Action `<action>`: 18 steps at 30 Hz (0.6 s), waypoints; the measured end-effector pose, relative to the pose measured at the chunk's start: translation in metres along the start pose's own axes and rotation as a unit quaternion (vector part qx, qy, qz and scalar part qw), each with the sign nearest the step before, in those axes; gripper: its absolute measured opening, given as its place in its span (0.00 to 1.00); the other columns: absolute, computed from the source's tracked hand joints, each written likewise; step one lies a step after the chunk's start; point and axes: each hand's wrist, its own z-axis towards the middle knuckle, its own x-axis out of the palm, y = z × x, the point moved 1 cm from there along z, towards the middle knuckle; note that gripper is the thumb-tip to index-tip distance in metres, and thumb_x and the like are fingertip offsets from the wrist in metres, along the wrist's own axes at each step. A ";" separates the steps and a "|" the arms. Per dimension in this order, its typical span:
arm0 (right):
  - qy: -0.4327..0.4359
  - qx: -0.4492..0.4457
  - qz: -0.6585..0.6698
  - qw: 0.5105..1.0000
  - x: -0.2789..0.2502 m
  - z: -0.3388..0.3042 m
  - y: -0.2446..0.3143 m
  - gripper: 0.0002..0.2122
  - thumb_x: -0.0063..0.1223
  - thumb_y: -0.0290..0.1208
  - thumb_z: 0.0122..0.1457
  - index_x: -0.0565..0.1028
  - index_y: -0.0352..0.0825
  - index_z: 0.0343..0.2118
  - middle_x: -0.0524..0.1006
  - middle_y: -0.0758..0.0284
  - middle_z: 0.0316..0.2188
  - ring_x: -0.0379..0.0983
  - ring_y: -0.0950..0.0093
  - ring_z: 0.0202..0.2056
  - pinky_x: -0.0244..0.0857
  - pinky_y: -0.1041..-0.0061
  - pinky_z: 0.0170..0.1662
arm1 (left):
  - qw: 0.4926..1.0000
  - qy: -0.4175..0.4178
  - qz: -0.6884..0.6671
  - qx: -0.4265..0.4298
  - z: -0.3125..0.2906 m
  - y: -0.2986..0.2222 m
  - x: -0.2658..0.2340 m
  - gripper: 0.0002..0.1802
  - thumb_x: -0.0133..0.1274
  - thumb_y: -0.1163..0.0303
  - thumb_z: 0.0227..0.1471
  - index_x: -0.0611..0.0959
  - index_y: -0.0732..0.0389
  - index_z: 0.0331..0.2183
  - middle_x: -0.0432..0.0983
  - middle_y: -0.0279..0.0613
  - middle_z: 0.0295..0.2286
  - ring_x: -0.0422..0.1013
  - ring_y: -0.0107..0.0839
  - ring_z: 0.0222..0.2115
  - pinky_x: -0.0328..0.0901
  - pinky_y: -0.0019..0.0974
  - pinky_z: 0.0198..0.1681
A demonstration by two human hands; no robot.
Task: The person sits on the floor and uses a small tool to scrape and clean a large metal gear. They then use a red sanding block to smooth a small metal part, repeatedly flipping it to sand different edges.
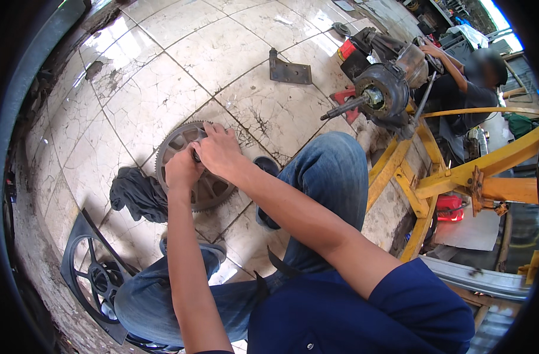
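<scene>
A round metal flywheel [218, 190] with a toothed rim lies flat on the tiled floor in front of me. Over its centre, my left hand [184, 167] is closed around a small dark part [196, 156], mostly hidden by my fingers. My right hand [219, 148] presses against the left one, its fingers bent over the far side of the flywheel. What these fingers grip, if anything, is hidden. Crumpled beside the flywheel's left edge is a dark cloth [138, 194].
A metal bracket [289, 72] lies on the floor beyond. At right, a greasy shaft assembly [383, 94] stands by a yellow frame [423, 184]; another person [467, 88] works behind it. A black wheel-shaped frame [95, 271] rests at lower left, near my knee.
</scene>
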 end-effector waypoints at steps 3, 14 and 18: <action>-0.001 0.001 -0.009 1.000 -0.003 -0.002 0.001 0.20 0.40 0.43 0.65 0.81 0.32 0.36 0.68 0.59 0.54 0.62 0.63 0.55 0.56 0.55 0.54 | 1.000 0.001 0.009 -0.020 0.003 0.001 -0.002 0.24 0.64 0.61 0.40 0.78 0.49 0.43 0.80 0.45 0.30 0.76 0.47 0.33 0.70 0.48 0.35; 0.022 0.008 -0.018 1.000 -0.006 -0.001 0.006 0.20 0.40 0.43 0.65 0.80 0.32 0.36 0.67 0.58 0.56 0.62 0.63 0.56 0.56 0.55 0.54 | 1.000 -0.003 -0.008 -0.012 0.003 0.006 -0.001 0.24 0.64 0.61 0.40 0.78 0.50 0.42 0.80 0.45 0.29 0.76 0.48 0.32 0.70 0.48 0.35; 0.024 0.014 -0.022 0.999 -0.004 0.002 0.002 0.20 0.40 0.43 0.65 0.80 0.31 0.36 0.68 0.59 0.55 0.62 0.64 0.55 0.57 0.56 0.54 | 1.000 -0.017 -0.011 0.002 0.002 0.003 0.006 0.23 0.64 0.61 0.40 0.79 0.49 0.42 0.80 0.45 0.30 0.76 0.47 0.33 0.70 0.48 0.35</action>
